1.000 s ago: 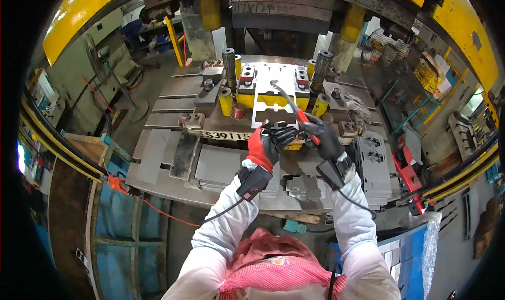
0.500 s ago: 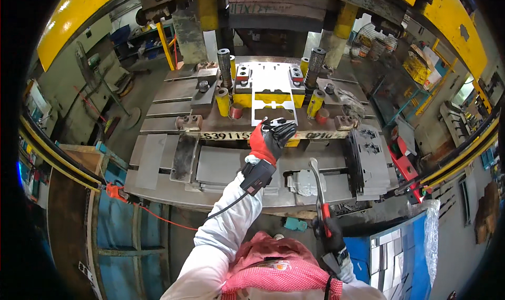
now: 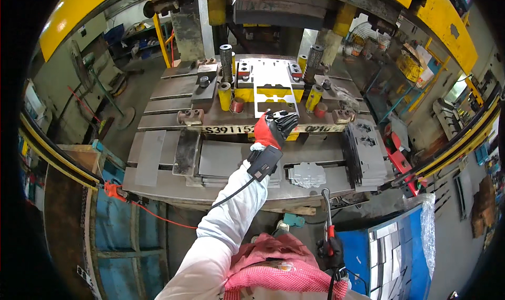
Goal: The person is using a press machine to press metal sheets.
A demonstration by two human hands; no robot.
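Note:
My left hand (image 3: 275, 129), in a red and black glove, reaches forward to the press die. Its fingers are closed at the near edge of a bright metal sheet (image 3: 271, 75) with cut-out openings. The sheet lies over the yellow-sided lower die (image 3: 244, 95), its near end jutting out toward me. Low at my right side, my right hand (image 3: 331, 251) in a dark glove grips a red-handled metal tool (image 3: 328, 214). The tool's shaft points up and away, with a curved tip; its exact kind is unclear.
Guide posts (image 3: 225, 63) and yellow stops (image 3: 224, 96) flank the die. Flat blanks (image 3: 223, 158) are stacked on the near ledge, beside smaller cut parts (image 3: 307, 175) and a tall pile of shaped plates (image 3: 365, 155). A blue bin (image 3: 353, 255) stands at my right.
My right hand and the tool have drawn back and down toward my body, away from the ledge. My left hand stays at the sheet's near edge. The whole view has shifted slightly.

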